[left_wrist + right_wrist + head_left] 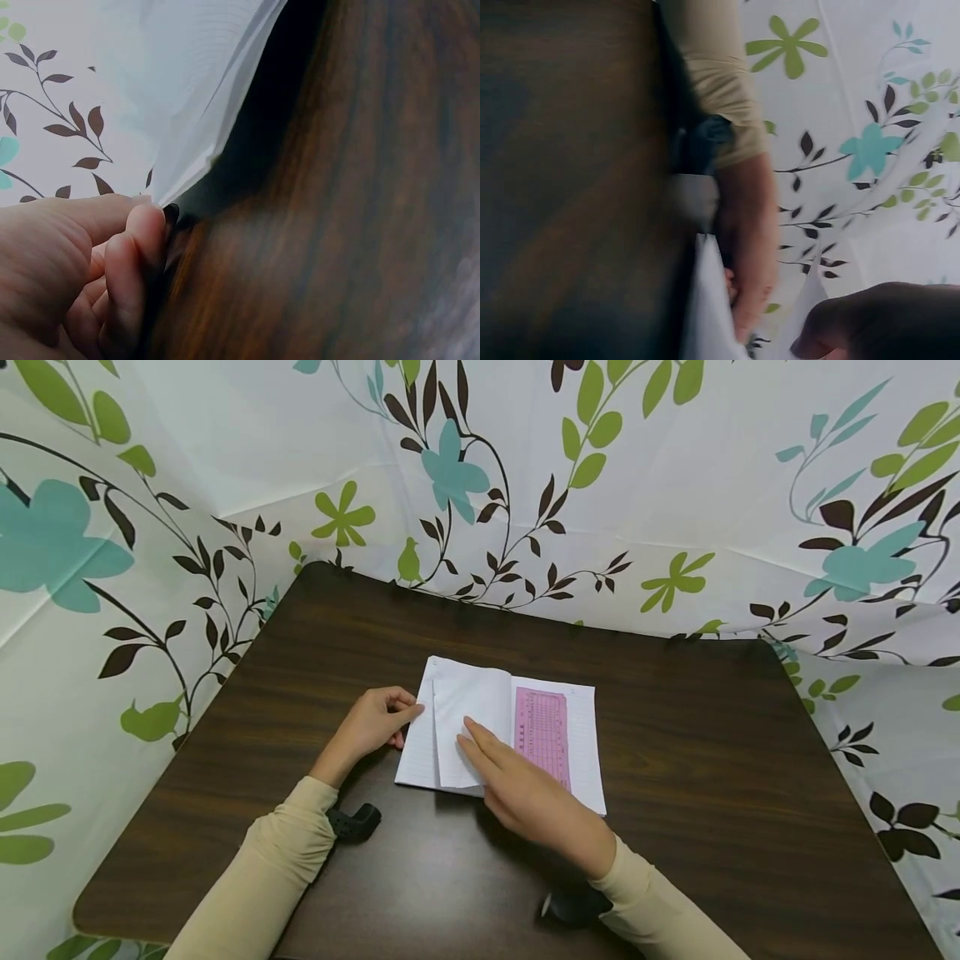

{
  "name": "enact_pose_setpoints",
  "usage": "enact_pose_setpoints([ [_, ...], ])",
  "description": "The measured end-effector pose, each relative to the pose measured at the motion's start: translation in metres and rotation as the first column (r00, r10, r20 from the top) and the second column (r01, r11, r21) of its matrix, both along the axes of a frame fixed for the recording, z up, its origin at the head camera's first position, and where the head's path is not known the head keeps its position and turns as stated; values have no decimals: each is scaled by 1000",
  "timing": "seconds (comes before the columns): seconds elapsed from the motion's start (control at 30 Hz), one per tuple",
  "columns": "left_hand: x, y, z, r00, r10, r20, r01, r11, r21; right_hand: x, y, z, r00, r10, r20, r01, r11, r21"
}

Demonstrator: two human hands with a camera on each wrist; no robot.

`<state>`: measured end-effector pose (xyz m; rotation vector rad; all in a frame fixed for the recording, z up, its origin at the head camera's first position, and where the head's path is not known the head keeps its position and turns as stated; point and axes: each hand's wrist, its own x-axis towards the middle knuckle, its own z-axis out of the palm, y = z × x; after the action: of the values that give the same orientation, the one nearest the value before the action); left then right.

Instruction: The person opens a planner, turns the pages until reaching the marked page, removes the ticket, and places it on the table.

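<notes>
An open notebook (585,702) with white lined pages lies on the table. A pink printed slip (542,727) rests on its right-hand page. My left hand (375,720) pinches the notebook's left edge between thumb and forefinger; the left wrist view shows that hand (82,262) at the corner of the stacked pages (195,142). Over a partly turned page (453,718), left of the fold, my right hand (532,793) lies with its fingers straight against the paper. The right wrist view is dark and blurred, with part of the right hand (885,322) beside raised paper.
The dark wood-grain table (712,793) extends around the notebook. A leaf-patterned white cloth (517,510) hangs behind the table and along its sides. Black wrist devices are on both forearms, one at the left sleeve (288,827).
</notes>
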<state>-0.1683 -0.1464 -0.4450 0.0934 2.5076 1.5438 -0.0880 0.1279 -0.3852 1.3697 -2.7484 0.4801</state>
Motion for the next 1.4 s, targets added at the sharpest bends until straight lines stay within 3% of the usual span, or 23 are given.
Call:
enact_pose_setpoints([
  [0.2,-1,0,0,1000,-2,-1,2,1000,4,0,-7,-19,999,32,-7,-32,999,-15],
  [0.5,-1,2,3,1000,-2,16,2,1000,12,-6,-15,-43,995,65,70,-61,996,-58],
  [0.67,-2,1,4,1000,-10,18,10,1000,10,-9,-14,-47,990,92,108,-86,995,-56],
  [0.83,-2,1,2,1000,-9,7,9,1000,4,-18,-8,-41,984,107,142,-88,988,-129],
  [0.93,-3,0,1,1000,-7,9,7,1000,6,-29,0,-34,992,47,115,-28,986,-162],
  [1.03,-2,0,2,1000,-1,20,1,1000,6,-42,13,-26,990,-104,96,119,978,-172],
  [1.1,-2,0,2,1000,-7,23,7,1000,4,-51,24,-23,966,-228,125,247,954,-168],
  [1.17,-1,0,2,1000,-7,27,7,1000,3,-60,37,-20,925,-344,161,369,916,-156],
  [1.27,-1,0,2,1000,-15,24,15,1000,-3,-70,57,-17,841,-491,227,523,845,-112],
  [1.4,-1,-1,1,1000,-15,21,15,1000,-2,-78,79,-14,722,-639,265,663,748,-1],
])
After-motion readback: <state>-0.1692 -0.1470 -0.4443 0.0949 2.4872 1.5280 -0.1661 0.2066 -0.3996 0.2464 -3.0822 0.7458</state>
